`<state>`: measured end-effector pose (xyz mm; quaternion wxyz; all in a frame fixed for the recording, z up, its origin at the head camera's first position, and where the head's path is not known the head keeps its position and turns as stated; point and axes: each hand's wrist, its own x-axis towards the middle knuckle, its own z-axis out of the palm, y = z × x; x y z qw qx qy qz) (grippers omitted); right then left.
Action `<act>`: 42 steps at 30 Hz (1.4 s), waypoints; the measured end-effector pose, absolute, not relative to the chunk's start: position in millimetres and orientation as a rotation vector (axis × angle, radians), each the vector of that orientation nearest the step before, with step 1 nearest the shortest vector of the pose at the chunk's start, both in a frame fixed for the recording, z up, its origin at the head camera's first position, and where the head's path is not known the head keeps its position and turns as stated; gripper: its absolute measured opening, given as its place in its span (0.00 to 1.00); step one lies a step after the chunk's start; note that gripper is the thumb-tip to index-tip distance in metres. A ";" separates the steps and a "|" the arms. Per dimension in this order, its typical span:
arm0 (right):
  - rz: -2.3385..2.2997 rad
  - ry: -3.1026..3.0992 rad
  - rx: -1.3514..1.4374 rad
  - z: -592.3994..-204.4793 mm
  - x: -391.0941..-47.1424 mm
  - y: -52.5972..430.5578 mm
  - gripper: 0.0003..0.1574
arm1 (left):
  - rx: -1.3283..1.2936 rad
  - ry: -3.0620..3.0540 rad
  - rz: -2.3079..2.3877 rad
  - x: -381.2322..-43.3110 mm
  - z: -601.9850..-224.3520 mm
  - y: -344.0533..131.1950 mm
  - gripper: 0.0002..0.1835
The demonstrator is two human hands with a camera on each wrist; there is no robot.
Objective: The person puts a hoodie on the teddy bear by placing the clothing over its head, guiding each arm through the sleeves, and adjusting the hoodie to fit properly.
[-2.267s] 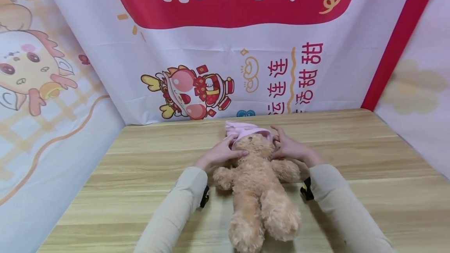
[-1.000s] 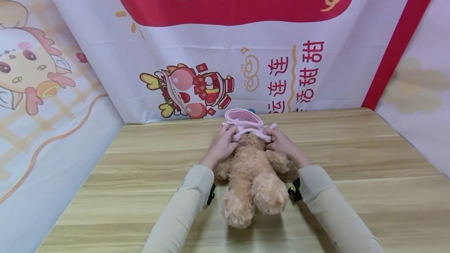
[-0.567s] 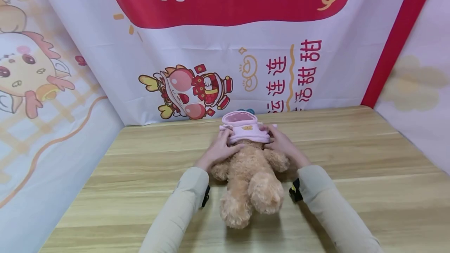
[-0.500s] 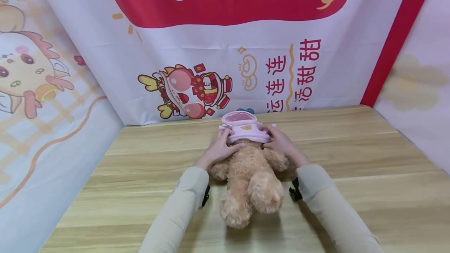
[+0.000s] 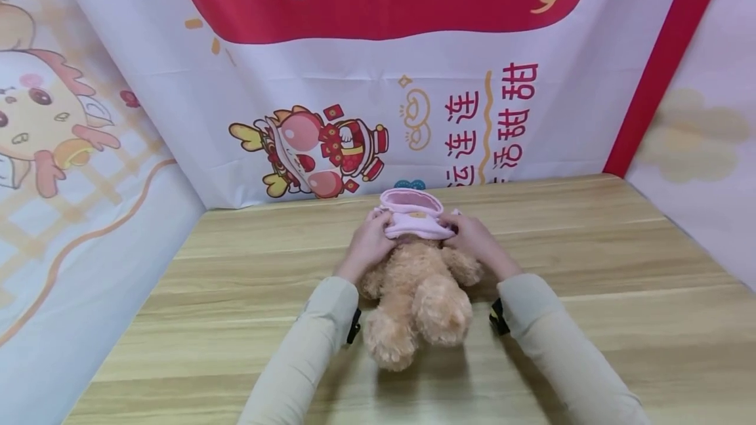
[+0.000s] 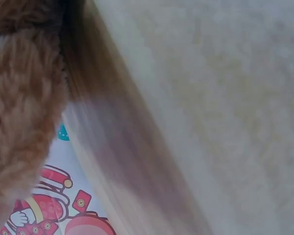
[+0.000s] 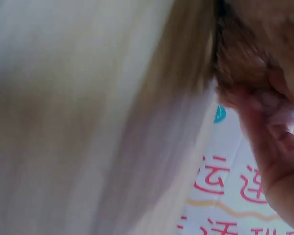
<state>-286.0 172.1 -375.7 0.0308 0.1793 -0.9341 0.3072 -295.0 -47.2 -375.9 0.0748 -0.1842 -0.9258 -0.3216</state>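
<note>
A fluffy light-brown teddy bear point(image 5: 416, 274) lies on its back with its feet toward me. A small pink garment point(image 5: 407, 225) with a wide round opening covers its head and hides its face. At the garment's left edge my left hand point(image 5: 370, 240) pinches the hem between thumb and fingers. My right hand point(image 5: 474, 238) grips the hem on the other side. Brown fur point(image 6: 24, 103) fills the left of the left wrist view, without the hand. In the right wrist view, my right hand point(image 7: 277, 161) has its fingers bent close beside the fur point(image 7: 240, 54).
The wooden table point(image 5: 236, 320) carries the bear near its back edge. Behind it hangs a white and red printed cloth point(image 5: 354, 71), with further printed cloths at the left point(image 5: 88, 228) and right point(image 5: 697, 169).
The pink garment has come from behind the head down over the bear's face. The bear has shifted slightly away from me, and both hands have moved their hold to the garment's hem.
</note>
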 end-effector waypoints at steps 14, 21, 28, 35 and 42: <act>1.545 -2.913 0.362 -369.9 -283.0 178.0 0.16 | -0.526 -2.751 -1.483 -287.9 -370.2 -47.6 0.15; 1.572 -2.886 0.401 -371.2 -285.0 178.7 0.15 | -0.495 -2.782 -1.477 -286.6 -373.5 -52.0 0.09; 1.402 -2.879 0.347 -375.4 -282.3 177.6 0.20 | -0.363 -2.804 -1.278 -282.9 -371.4 -51.2 0.18; 1.125 -2.790 0.424 -371.6 -276.2 169.8 0.12 | -0.374 -2.757 -0.948 -274.1 -368.8 -48.0 0.14; 1.131 -2.741 0.585 -374.1 -276.7 174.3 0.05 | -0.636 -2.658 -1.147 -279.0 -373.9 -55.6 0.09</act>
